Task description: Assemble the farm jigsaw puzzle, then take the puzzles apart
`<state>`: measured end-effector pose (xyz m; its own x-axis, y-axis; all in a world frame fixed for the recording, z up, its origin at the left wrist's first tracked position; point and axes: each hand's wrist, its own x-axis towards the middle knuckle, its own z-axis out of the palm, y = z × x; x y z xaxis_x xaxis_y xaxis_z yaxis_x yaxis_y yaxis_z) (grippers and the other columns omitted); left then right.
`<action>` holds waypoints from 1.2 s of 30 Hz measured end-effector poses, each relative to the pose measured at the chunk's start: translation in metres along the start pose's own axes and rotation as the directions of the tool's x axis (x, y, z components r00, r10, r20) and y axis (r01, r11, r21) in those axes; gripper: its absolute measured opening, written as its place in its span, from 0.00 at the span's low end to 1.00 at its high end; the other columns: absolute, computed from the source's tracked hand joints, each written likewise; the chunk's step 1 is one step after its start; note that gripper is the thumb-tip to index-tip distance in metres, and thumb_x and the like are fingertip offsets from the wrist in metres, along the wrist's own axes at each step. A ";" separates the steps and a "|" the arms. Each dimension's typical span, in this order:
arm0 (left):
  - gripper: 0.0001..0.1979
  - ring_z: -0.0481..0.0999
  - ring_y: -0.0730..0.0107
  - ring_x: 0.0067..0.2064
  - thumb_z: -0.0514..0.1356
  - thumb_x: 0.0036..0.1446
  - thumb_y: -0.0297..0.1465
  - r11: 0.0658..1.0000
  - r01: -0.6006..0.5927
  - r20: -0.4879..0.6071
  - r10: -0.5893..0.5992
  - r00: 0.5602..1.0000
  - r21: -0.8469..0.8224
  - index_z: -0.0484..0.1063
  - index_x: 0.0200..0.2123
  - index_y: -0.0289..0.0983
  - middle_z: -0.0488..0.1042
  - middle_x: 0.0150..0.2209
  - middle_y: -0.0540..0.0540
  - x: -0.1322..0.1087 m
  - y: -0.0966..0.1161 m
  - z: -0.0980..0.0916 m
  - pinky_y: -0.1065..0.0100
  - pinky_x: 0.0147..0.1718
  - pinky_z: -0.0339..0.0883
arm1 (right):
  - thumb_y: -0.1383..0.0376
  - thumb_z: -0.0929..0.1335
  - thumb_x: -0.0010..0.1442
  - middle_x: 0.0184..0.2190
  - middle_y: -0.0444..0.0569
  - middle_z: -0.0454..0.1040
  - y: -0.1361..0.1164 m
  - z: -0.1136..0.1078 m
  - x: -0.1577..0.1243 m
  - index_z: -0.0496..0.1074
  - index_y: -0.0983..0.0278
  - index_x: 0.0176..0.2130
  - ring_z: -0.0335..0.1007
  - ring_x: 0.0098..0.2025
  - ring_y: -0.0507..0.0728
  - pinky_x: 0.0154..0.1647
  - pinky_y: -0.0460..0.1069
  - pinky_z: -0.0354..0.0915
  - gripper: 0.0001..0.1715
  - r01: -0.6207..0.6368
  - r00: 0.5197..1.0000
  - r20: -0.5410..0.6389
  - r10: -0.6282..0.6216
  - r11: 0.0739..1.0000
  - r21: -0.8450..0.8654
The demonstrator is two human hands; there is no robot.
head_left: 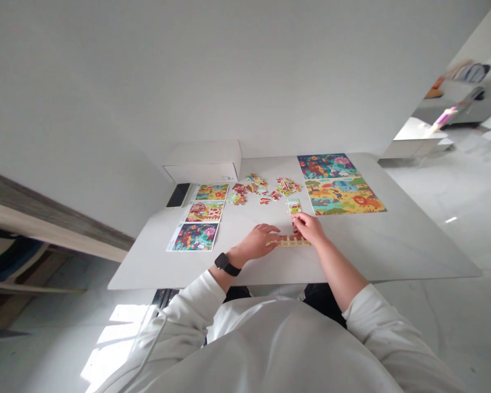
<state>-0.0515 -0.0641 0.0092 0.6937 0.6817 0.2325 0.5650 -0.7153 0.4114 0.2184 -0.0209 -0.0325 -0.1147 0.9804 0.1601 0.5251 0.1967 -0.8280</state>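
Note:
A partly joined jigsaw puzzle (288,241) lies near the front of the table, its bottom row showing a fence pattern. My left hand (258,241) rests at the left end of that row, fingers stretched out and touching it. At the right side, my right hand (311,228) has thumb and fingertips pinched on a puzzle piece in the column that rises from the row; the fingers partly cover it. Just beyond, a green-topped part of the column (294,206) shows. Several loose puzzle pieces (251,188) are scattered farther back, with a small pile (287,186) beside them.
At the left lie a sheet with three reference pictures (205,211) and a black phone (178,195). A white box (202,161) stands against the wall. Two finished puzzle pictures (341,184) lie at the back right of the white table (405,240).

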 end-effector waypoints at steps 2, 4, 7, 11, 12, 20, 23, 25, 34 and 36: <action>0.12 0.79 0.58 0.58 0.62 0.69 0.33 0.998 0.006 -0.067 -0.011 0.998 -0.064 0.83 0.52 0.45 0.81 0.58 0.44 0.009 -0.008 -0.011 0.54 0.62 0.70 | 0.56 0.68 0.68 0.33 0.45 0.85 -0.001 -0.001 0.000 0.82 0.56 0.45 0.82 0.34 0.59 0.40 0.52 0.75 0.13 0.010 1.000 -0.016 -0.010 1.000 -0.012; 0.11 0.80 0.58 0.57 0.62 0.69 0.34 0.988 0.053 -0.155 -0.076 0.985 -0.147 0.83 0.49 0.43 0.83 0.55 0.43 0.018 -0.020 -0.020 0.56 0.61 0.70 | 0.54 0.68 0.68 0.32 0.45 0.85 -0.002 -0.001 -0.001 0.82 0.56 0.44 0.82 0.34 0.59 0.40 0.52 0.75 0.14 0.011 1.000 -0.026 -0.011 1.000 -0.013; 0.10 0.82 0.61 0.48 0.62 0.67 0.35 0.928 0.214 -0.250 -0.295 0.922 -0.305 0.83 0.44 0.40 0.84 0.46 0.43 0.026 -0.044 -0.027 0.61 0.50 0.74 | 0.53 0.68 0.68 0.30 0.45 0.84 -0.004 -0.001 -0.002 0.81 0.57 0.44 0.81 0.31 0.59 0.38 0.52 0.75 0.15 -0.009 1.000 -0.012 0.009 1.000 0.013; 0.11 0.78 0.65 0.36 0.63 0.64 0.38 0.753 0.391 -0.319 -0.604 0.731 -0.530 0.80 0.38 0.37 0.82 0.34 0.45 0.026 -0.078 -0.022 0.65 0.39 0.71 | 0.51 0.68 0.66 0.29 0.44 0.82 -0.006 0.001 -0.003 0.81 0.56 0.44 0.79 0.28 0.57 0.34 0.51 0.75 0.16 -0.060 0.998 0.015 0.059 0.995 0.078; 0.11 0.77 0.66 0.34 0.63 0.63 0.39 0.713 0.407 -0.320 -0.650 0.689 -0.570 0.79 0.37 0.37 0.80 0.32 0.46 0.025 -0.085 -0.020 0.66 0.37 0.70 | 0.50 0.68 0.66 0.29 0.44 0.82 -0.006 0.001 -0.003 0.80 0.56 0.44 0.79 0.28 0.57 0.33 0.50 0.75 0.16 -0.074 0.997 0.017 0.073 0.993 0.092; 0.21 0.73 0.66 0.32 0.56 0.66 0.47 0.680 0.424 -0.308 -0.683 0.662 -0.598 0.71 0.26 0.40 0.74 0.27 0.48 0.019 -0.107 -0.014 0.66 0.35 0.65 | 0.49 0.68 0.65 0.28 0.45 0.80 -0.002 0.002 0.003 0.81 0.58 0.42 0.78 0.32 0.58 0.36 0.51 0.73 0.18 -0.150 0.986 -0.050 0.158 0.980 0.130; 0.22 0.71 0.67 0.29 0.55 0.68 0.47 0.649 0.459 -0.252 -0.705 0.663 -0.607 0.69 0.26 0.40 0.71 0.24 0.49 0.021 -0.108 -0.012 0.66 0.32 0.63 | 0.45 0.70 0.61 0.26 0.45 0.78 -0.003 -0.004 0.012 0.80 0.60 0.41 0.71 0.25 0.56 0.28 0.49 0.66 0.23 -0.226 0.972 -0.017 0.234 0.952 0.206; 0.23 0.70 0.67 0.28 0.55 0.69 0.48 0.636 0.470 -0.230 -0.712 0.663 -0.613 0.68 0.25 0.40 0.70 0.23 0.50 0.021 -0.108 -0.010 0.66 0.31 0.63 | 0.43 0.72 0.58 0.25 0.45 0.77 -0.004 -0.011 0.022 0.80 0.61 0.41 0.64 0.22 0.53 0.24 0.48 0.60 0.26 -0.305 0.952 0.070 0.297 0.922 0.239; 0.17 0.72 0.66 0.28 0.51 0.72 0.41 0.657 0.452 -0.271 -0.702 0.658 -0.604 0.73 0.36 0.40 0.70 0.24 0.50 0.019 -0.107 -0.007 0.66 0.31 0.65 | 0.42 0.69 0.65 0.22 0.42 0.70 0.008 -0.015 0.040 0.79 0.61 0.40 0.66 0.27 0.56 0.30 0.49 0.63 0.26 -0.098 0.969 -0.205 0.139 0.976 0.196; 0.14 0.74 0.66 0.29 0.52 0.72 0.39 0.678 0.437 -0.276 -0.679 0.680 -0.591 0.75 0.43 0.40 0.73 0.26 0.50 0.019 -0.105 -0.005 0.66 0.32 0.67 | 0.44 0.67 0.68 0.25 0.45 0.74 0.009 -0.013 0.037 0.79 0.60 0.40 0.71 0.29 0.58 0.33 0.51 0.67 0.24 -0.051 0.976 -0.209 0.068 0.995 0.087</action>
<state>-0.0999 0.0252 -0.0254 -0.0357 0.9919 0.1222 0.4224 -0.0958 0.9013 0.2299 0.0171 -0.0273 0.1002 0.9721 0.2120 0.4549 0.1447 -0.8787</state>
